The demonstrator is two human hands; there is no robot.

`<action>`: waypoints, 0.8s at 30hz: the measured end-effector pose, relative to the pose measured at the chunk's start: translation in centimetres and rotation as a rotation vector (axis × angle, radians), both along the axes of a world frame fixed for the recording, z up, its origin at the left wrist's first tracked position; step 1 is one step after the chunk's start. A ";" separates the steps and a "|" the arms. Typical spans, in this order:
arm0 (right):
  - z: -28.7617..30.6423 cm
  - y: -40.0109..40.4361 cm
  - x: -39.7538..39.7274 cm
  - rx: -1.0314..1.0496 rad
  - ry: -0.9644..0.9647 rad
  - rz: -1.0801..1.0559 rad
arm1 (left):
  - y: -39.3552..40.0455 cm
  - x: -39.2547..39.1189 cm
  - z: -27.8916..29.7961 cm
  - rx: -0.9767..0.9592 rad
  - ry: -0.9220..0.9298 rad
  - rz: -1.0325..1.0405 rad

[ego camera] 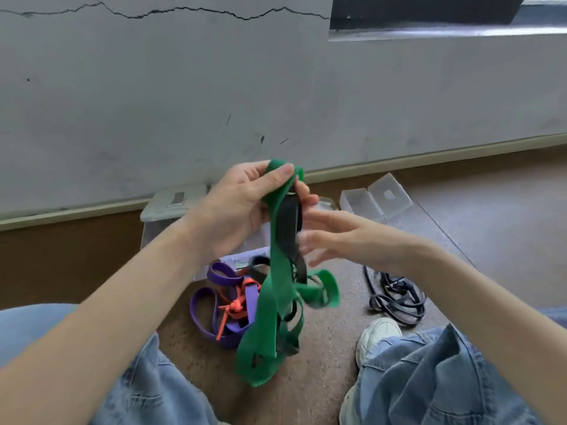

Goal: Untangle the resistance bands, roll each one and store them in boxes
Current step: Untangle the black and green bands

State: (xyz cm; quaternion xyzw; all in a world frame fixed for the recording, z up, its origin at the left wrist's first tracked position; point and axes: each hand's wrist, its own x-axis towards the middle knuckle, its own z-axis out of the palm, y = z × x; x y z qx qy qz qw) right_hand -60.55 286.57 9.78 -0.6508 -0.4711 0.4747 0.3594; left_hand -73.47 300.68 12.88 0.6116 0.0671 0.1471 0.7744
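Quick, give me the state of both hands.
Left hand: grips the top of the green band, tangled with a black band.
Right hand: open, fingers straight beside the bands, holding nothing.

Single head-worn wide-angle view, looking forward and down, close over both bare forearms toward speckled brown floor and grey cracked wall.

A wide green band hangs tangled with a black band. At its 9 o'clock, purple bands knotted with an orange band lie on the floor before clear boxes.
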 end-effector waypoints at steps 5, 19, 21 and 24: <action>-0.2 0.6 -2.2 0.068 0.012 0.070 | 0.5 0.2 1.3 -0.235 -0.083 0.104; 1.5 1.7 -1.2 0.363 -0.796 -0.373 | 1.1 -0.8 2.4 0.107 0.068 -0.047; 2.1 1.5 -0.7 0.370 -0.786 -0.413 | 1.7 -1.1 2.3 0.080 0.051 -0.041; 2.3 1.8 -1.7 0.280 -0.493 -0.184 | 1.7 -1.1 1.3 0.230 0.076 -0.054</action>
